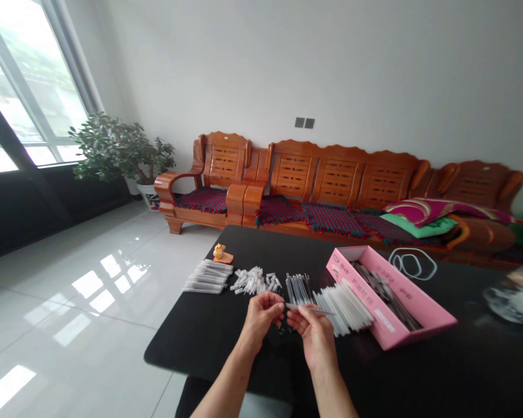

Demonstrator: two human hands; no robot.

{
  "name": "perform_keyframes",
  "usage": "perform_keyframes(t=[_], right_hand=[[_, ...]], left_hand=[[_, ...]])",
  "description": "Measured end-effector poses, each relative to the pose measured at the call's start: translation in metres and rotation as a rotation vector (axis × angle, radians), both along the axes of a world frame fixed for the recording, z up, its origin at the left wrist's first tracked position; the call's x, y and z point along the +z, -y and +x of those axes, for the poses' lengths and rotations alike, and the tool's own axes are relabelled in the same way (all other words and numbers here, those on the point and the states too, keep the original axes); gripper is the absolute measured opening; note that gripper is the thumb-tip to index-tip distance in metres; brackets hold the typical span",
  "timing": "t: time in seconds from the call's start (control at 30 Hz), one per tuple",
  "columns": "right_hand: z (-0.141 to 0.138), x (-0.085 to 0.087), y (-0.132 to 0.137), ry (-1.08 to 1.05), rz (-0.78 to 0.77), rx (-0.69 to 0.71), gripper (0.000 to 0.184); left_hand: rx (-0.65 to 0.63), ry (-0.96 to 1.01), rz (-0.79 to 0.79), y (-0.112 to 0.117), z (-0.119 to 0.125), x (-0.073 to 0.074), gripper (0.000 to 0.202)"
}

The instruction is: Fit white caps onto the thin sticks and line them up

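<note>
Both hands meet over the near edge of a black table (226, 325). My left hand (261, 316) is closed in a pinch on one end of a thin clear pen tube (307, 308). My right hand (316, 334) is closed around the same tube, which sticks out to the right. Just beyond them lie a bundle of thin refills (298, 285), a fan of white tubes (343, 307), a heap of small white caps (255, 281) and a stack of finished white pens (208, 277).
A pink box (418, 305) with dark refills stands to the right, with white rubber bands (411, 262) behind it and a clear bag (516, 299) at far right. A small orange figure (220, 253) sits at the table's back left. Wooden sofas (331, 186) line the wall.
</note>
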State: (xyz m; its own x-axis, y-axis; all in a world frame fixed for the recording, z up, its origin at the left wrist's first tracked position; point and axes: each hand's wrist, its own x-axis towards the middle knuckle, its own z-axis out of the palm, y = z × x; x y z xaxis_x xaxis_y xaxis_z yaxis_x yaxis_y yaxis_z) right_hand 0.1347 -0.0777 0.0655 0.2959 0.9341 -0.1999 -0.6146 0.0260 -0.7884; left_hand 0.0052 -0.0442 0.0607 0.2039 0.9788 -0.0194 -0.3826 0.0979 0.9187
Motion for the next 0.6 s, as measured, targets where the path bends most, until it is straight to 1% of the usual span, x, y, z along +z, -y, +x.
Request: perform_keyframes(t=[0.07, 0.17, 0.27, 0.43, 0.5, 0.6], right_hand=[[0.0004, -0.0001, -0.0003, -0.001, 0.002, 0.003, 0.037], [0.0009, -0.0002, 0.0000, 0.001, 0.003, 0.015, 0.037], [0.0012, -0.0009, 0.0008, 0.007, 0.003, 0.021, 0.037], [0.0012, -0.0028, 0.0011, 0.016, 0.001, 0.012, 0.036], [0.0011, -0.0029, 0.0010, 0.017, 0.002, 0.011, 0.035], [0.0010, -0.0026, 0.0014, 0.014, 0.005, 0.017, 0.036]], left_hand=[[0.017, 0.008, -0.013, -0.0002, -0.0002, -0.0002, 0.037], [0.039, -0.077, -0.028, -0.0010, 0.0003, -0.0021, 0.039], [0.021, -0.126, -0.008, -0.0013, 0.0009, -0.0039, 0.041], [-0.015, -0.053, 0.019, -0.0013, -0.0002, -0.0040, 0.034], [-0.029, -0.009, 0.018, -0.0014, -0.0008, -0.0041, 0.035], [0.003, -0.045, -0.017, -0.0013, -0.0007, -0.0052, 0.037]])
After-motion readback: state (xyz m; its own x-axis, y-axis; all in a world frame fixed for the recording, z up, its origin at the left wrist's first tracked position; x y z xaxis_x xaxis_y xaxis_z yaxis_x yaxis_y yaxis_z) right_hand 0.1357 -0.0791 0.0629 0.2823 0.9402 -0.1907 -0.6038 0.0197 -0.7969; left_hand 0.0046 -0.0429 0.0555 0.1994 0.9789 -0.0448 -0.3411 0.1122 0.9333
